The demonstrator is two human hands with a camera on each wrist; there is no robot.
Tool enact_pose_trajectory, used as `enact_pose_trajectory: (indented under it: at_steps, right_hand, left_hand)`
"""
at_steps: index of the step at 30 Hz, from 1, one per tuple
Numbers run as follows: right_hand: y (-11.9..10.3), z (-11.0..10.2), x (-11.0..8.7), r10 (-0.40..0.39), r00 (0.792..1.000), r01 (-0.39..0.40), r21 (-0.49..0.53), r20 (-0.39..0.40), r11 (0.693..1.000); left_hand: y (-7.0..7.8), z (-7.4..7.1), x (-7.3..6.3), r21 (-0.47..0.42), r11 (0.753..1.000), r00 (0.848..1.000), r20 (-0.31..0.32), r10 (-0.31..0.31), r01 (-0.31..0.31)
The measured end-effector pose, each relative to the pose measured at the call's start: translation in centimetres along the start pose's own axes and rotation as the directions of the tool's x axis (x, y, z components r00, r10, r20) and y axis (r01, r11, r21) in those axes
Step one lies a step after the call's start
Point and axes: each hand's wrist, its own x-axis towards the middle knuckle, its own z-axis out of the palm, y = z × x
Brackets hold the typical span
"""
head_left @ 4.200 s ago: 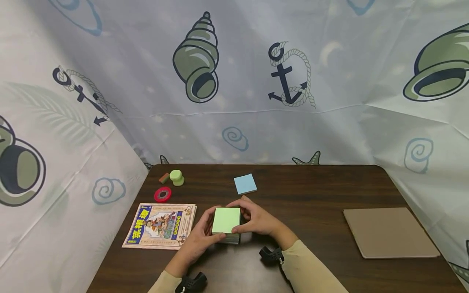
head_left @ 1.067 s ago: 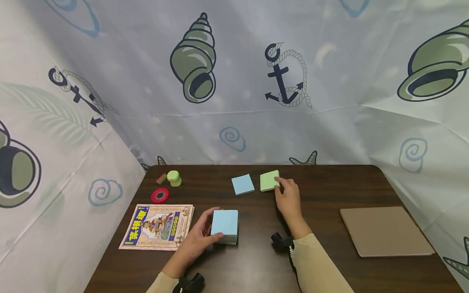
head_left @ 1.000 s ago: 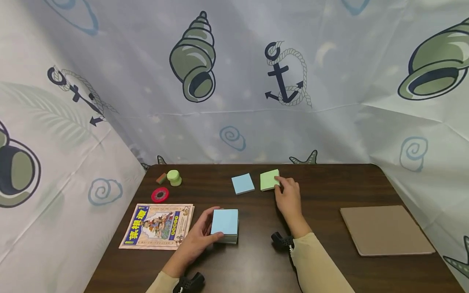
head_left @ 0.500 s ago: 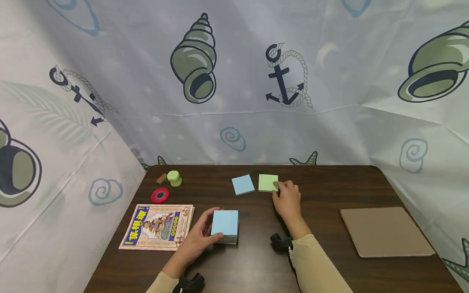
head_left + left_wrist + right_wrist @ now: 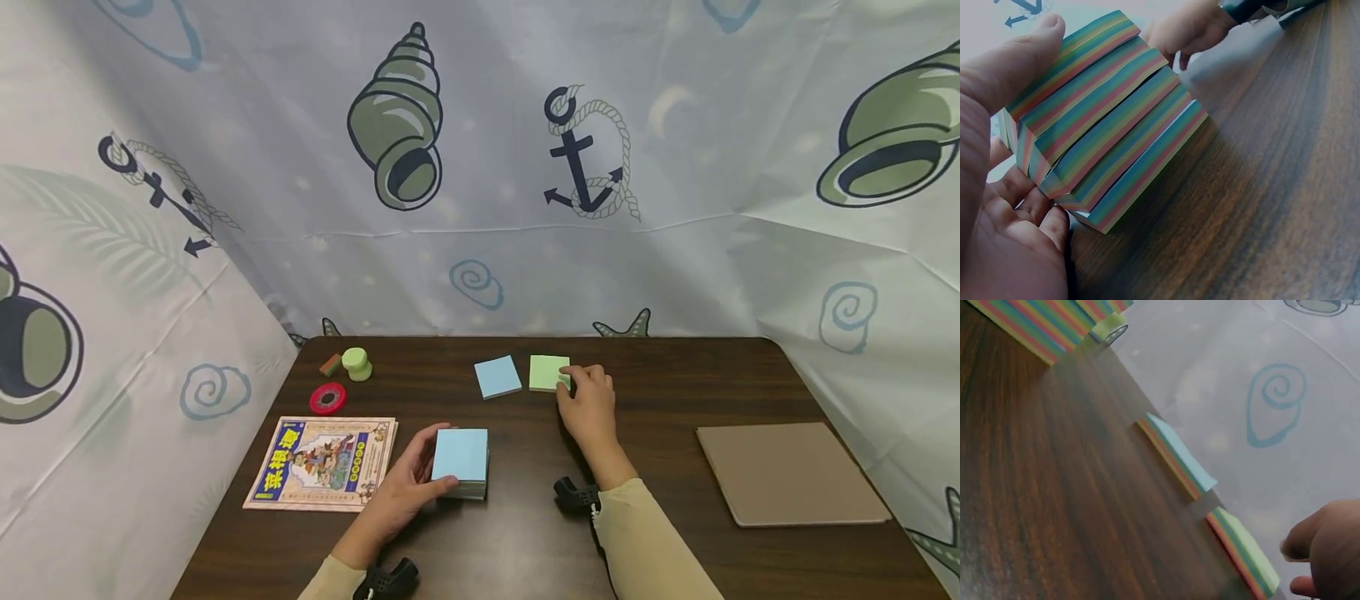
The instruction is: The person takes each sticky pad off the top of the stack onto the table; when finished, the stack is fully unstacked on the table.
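Note:
On the dark wooden table, a stack of sticky notes [image 5: 461, 455] has a light blue top and striped sides. My left hand [image 5: 405, 483] grips its left side, thumb at the near edge; in the left wrist view the thumb [image 5: 1016, 62] lies along the striped edges and the fingers are bent behind. Farther back, my right hand [image 5: 591, 408] is at the right edge of a light green sticky note pad [image 5: 547, 372]. Its fingertips [image 5: 1294, 547] look slightly apart from the pad in the right wrist view. A light blue pad [image 5: 497, 377] lies just left of the green one.
A picture-covered booklet [image 5: 322, 464] lies left of my left hand. Behind it are a red ring-shaped roll [image 5: 327, 399], a light green knobbed object [image 5: 357, 365] and a small brown block [image 5: 330, 365]. A flat tan board [image 5: 791, 473] lies at the right. Patterned cloth [image 5: 495, 167] hangs behind.
The green pad has gone from the stack's top to beside the blue pad with my right hand, baring a blue top. Later it turned straighter. My left hand has stayed on the stack.

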Motion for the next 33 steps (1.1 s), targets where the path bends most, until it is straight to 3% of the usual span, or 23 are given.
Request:
enact_pose_trajectory:
  at_steps: [4, 12, 22, 27, 33]
  right_hand:
    - [-0.8, 0.0, 0.0, -0.020, 1.000, 0.022, 0.076, -0.022, 0.997]
    - [-4.0, -1.1, -0.3, -0.108, 0.991, 0.097, 0.130, 0.080, 0.987]
    - [-8.6, -2.3, -1.7, -0.246, 0.935, 0.201, 0.187, 0.256, 0.961]
    - [-10.1, -2.4, -2.9, -0.302, 0.874, 0.248, 0.186, 0.380, 0.951]
    - [-11.2, -2.5, -4.2, -0.371, 0.748, 0.349, 0.150, 0.550, 0.925]
  left_hand:
    - [-0.1, -0.1, -0.1, 0.001, 1.000, 1.000, -0.001, 0.005, -0.005]
    - [0.0, -0.2, -0.1, -0.019, 0.999, 0.999, 0.029, 0.033, -0.032]
    - [0.0, -0.1, 0.0, -0.002, 1.000, 0.999, 0.018, 0.031, -0.031]
    - [-0.2, -0.2, 0.0, -0.001, 0.999, 0.999, 0.023, 0.044, -0.044]
    - [-0.2, -0.2, 0.0, 0.009, 1.000, 0.999, 0.022, 0.029, -0.029]
